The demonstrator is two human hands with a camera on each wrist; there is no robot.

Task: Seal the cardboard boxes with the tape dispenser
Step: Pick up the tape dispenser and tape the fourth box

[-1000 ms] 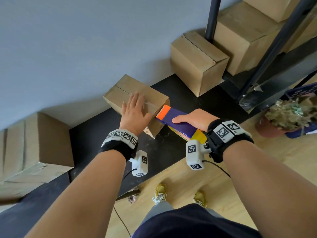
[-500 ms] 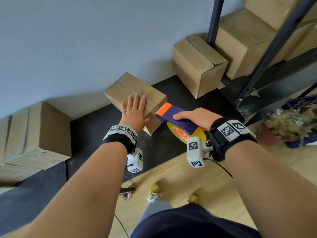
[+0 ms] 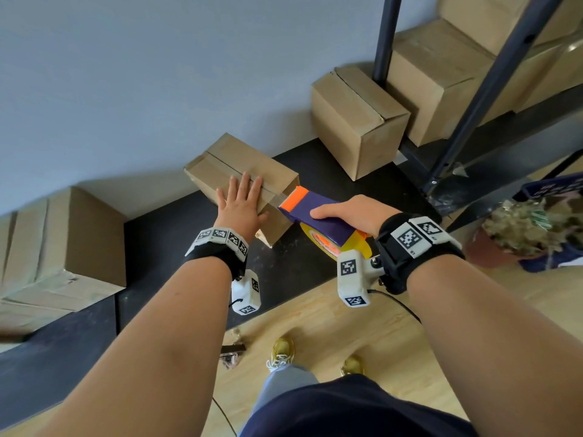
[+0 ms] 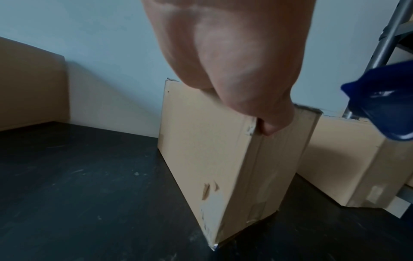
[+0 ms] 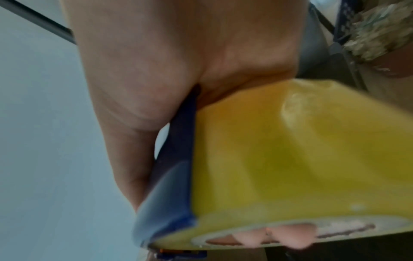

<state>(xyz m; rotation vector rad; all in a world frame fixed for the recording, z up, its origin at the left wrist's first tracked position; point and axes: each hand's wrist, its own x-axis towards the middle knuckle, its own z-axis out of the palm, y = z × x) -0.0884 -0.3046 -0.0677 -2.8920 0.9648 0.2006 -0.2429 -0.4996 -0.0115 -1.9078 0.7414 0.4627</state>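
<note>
A small cardboard box (image 3: pixel 268 167) stands on the black table against the wall, a strip of clear tape along its top seam. My left hand (image 3: pixel 241 203) lies flat on its top with straight fingers; the left wrist view shows the box's side (image 4: pixel 201 150) under the palm (image 4: pixel 234 53). My right hand (image 3: pixel 350 212) grips the purple and orange tape dispenser (image 3: pixel 318 214) with its yellow tape roll (image 5: pixel 290 159). The orange blade end sits just off the box's right top edge. In the right wrist view fingertips (image 5: pixel 288 238) curl through the roll's core.
A second box (image 3: pixel 356 121) stands to the right by a black rack post (image 3: pixel 383 36), with more boxes (image 3: pixel 441 77) on the rack behind. A large box (image 3: pixel 60 244) sits at the left. A potted plant (image 3: pixel 530 228) stands at the right over a wooden floor (image 3: pixel 378 335).
The dispenser has risen from the box's side, and its blade end now sits off the top right edge. The left hand has stayed flat on the box.
</note>
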